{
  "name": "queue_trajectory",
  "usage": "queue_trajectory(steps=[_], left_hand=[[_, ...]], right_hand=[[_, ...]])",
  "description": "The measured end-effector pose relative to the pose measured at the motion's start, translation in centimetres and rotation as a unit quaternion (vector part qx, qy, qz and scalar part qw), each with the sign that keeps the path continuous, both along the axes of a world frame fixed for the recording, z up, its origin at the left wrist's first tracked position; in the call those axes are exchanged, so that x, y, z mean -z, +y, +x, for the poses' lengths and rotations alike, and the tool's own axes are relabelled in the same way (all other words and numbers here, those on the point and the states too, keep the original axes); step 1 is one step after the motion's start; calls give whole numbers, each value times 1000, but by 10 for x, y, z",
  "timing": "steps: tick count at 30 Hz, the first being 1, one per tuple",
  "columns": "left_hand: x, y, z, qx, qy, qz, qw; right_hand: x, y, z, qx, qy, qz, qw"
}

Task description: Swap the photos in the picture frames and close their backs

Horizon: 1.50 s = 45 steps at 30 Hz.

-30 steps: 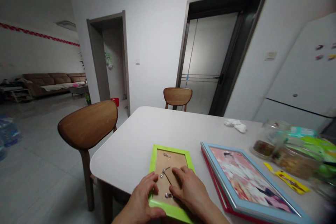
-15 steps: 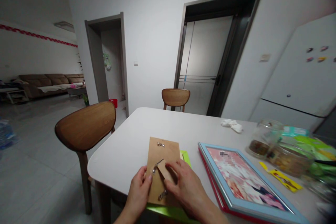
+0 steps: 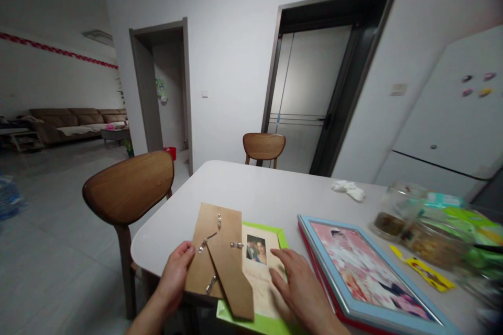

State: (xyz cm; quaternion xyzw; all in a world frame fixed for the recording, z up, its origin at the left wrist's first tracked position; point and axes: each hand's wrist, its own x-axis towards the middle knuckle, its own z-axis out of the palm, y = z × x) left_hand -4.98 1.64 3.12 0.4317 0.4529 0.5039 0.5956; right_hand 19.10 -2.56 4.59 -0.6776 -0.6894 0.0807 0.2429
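Observation:
My left hand [image 3: 173, 275] grips the left edge of a brown picture frame backing board [image 3: 228, 227], thumb on top. Metal clips sit near the board's edges, and its easel leg [image 3: 234, 285] hangs out towards the lower right. Under the board's right side lies a green picture frame [image 3: 283, 241], partly covered. Inside that frame a small photo [image 3: 256, 249] rests on a cream sheet [image 3: 261, 285]. Over the frame's right side hovers my right hand [image 3: 298, 282], fingers apart and holding nothing.
To the right, a light blue picture frame [image 3: 324, 243] lies on top of a red one. Glass jars [image 3: 398, 209], a yellow packet [image 3: 430, 273] and a crumpled white tissue [image 3: 349, 189] are on the white table [image 3: 259, 188]. Wooden chairs [image 3: 129, 183] stand around it.
The backing board has shifted left in my left hand, uncovering the green frame and its photo. My right hand has let go of the easel leg and opened, moving right.

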Motion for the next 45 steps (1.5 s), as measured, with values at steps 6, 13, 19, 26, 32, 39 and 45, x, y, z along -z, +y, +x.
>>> queue_trajectory(steps=[6, 13, 19, 26, 32, 39, 45], left_hand=[[5, 20, -57, -40, 111, -10, 993], [3, 39, -75, -99, 276, 55, 955], [-10, 8, -22, -104, 333, 157, 924], [-22, -48, 78, 147, 371, 357, 845], [-40, -48, 87, 148, 384, 459, 787], [-33, -31, 45, -85, 272, 268, 920], [-1, -18, 10, -106, 125, 148, 975]], right_hand=[[23, 2, 17, 70, -58, -31, 995], [20, 11, 24, 100, -10, -42, 994], [-3, 3, 19, 115, 368, -97, 918], [-35, -8, 0, 51, 631, -60, 772], [-36, -6, 4, 36, 619, -67, 781], [-1, 6, 29, 77, 335, -80, 936], [27, 12, 37, 106, 67, -31, 992]])
